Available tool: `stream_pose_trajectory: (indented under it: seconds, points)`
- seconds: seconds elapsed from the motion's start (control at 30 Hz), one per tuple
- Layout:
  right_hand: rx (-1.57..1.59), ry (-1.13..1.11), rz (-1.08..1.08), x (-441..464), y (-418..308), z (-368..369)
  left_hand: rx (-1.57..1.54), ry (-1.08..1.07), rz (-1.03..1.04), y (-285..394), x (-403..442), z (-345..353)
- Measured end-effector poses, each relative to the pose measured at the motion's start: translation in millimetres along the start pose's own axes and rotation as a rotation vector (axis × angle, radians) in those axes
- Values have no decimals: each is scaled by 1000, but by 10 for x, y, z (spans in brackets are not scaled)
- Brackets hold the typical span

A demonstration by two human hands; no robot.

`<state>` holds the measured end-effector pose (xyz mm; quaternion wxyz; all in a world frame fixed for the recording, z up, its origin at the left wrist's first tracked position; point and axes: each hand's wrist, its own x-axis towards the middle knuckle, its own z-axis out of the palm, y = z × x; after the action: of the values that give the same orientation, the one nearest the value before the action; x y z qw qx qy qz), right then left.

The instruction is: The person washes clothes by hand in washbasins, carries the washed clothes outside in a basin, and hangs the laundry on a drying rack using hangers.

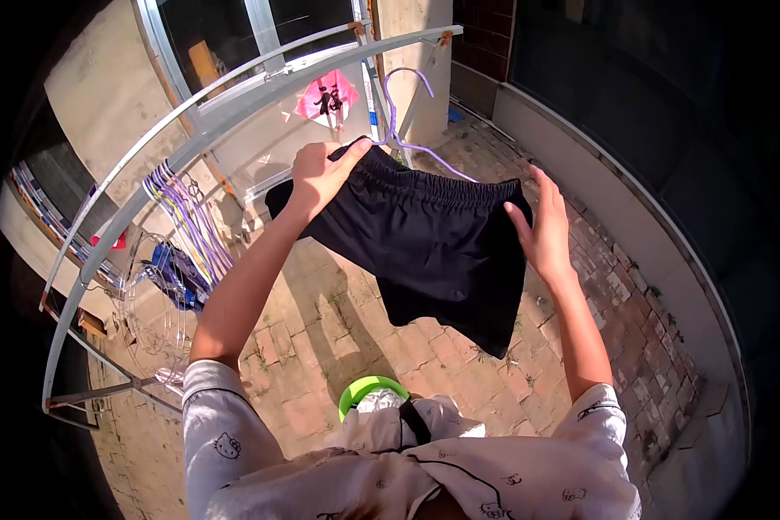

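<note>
A pair of black shorts (446, 247) with a gathered elastic waistband is held up in front of me, on a purple clothes hanger (393, 108). The hanger's hook rises above the waistband, and much of its body is hidden by the cloth. My left hand (321, 180) is closed on the waistband's left part, its thumb pointing toward the hanger's neck. At the right edge of the shorts is my right hand (548, 227), fingers stretched upward and apart from the thumb. The right thumb tip lies against the cloth just below the waistband.
A curved metal rack (234, 91) arches over the left side. Several purple hangers (191, 225) hang from it, beside a wire hanger cluster (152, 295). Below me, a green basin (351, 394) holds white cloth on the brick paving (308, 390). A low wall (667, 204) curves along the right.
</note>
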<state>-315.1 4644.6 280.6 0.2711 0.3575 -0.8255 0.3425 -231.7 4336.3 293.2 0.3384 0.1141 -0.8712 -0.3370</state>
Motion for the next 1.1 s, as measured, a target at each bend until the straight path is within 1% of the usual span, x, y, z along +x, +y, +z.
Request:
stream_pose_trajectory:
  seconds: [0.07,0.13,0.17,0.2,0.23,0.27,0.33,0.37,0.4,0.47,0.5,0.53,0.6,0.63,0.67,0.7,0.73,0.8,0.87,0.9,0.93,0.97,1.0,1.03,1.07,1.1]
  points:
    - [115,-189,201,98,212,176,-187,-150,-228,52,-84,-71]
    - [-69,-23,76,167,260,424,-610,-420,-527,12,-168,-82]
    - [-153,61,17,193,240,532,-638,-364,-625,39,-238,-101]
    - [-92,46,6,231,194,619,-668,-306,-717,120,-249,-122]
    - [-35,31,-6,249,136,690,-699,-299,-777,268,-162,-197]
    - [18,12,-15,237,83,749,-857,-316,-748,165,-35,-185]
    - [127,-81,-27,143,-44,891,-979,-228,-828,128,223,-183]
    - [209,-147,-18,65,-50,1003,-1140,-316,-855,46,412,-209]
    - [272,-203,8,-20,-99,1066,-1062,-121,-821,255,500,-259]
    - [401,-266,40,-223,-82,1270,-993,77,-819,365,790,-217]
    - [497,-314,106,-301,-155,1263,-1133,99,-800,-91,1153,-39]
    - [495,-325,85,-390,-137,1317,-1102,159,-756,-260,1320,48]
    - [554,-403,201,-548,-113,1392,-1032,273,-670,-537,1576,208]
    - [575,-398,198,-598,-98,1435,-945,259,-749,-1029,1790,375]
    - [595,-392,195,-636,-85,1479,-815,350,-857,-1085,1762,566]
    - [615,-387,194,-657,-65,1521,-966,422,-864,-1088,1644,650]
    - [626,-411,240,-660,-36,1566,-1115,493,-869,-1105,1501,733]
    - [648,-463,339,-679,-2,1682,-814,382,-728,-1078,1253,843]
    - [656,-418,321,-741,111,1910,-709,395,-563,-1449,1222,999]
    - [660,-406,323,-782,150,2015,-673,434,-482,-1388,1166,964]
    - [639,-436,356,-809,161,2085,-690,366,-605,-1312,1069,921]
    - [619,-466,400,-839,182,2174,-585,277,-667,-1163,947,854]
    - [657,-445,443,-945,241,2320,-505,167,-670,-1139,823,829]
    - [690,-417,492,-1079,311,2468,-429,151,-671,-1078,689,848]
    - [679,-422,573,-1168,352,2538,-403,146,-620,-1061,555,872]
    - [660,-431,660,-1315,416,2598,-454,187,-516,-1172,430,924]
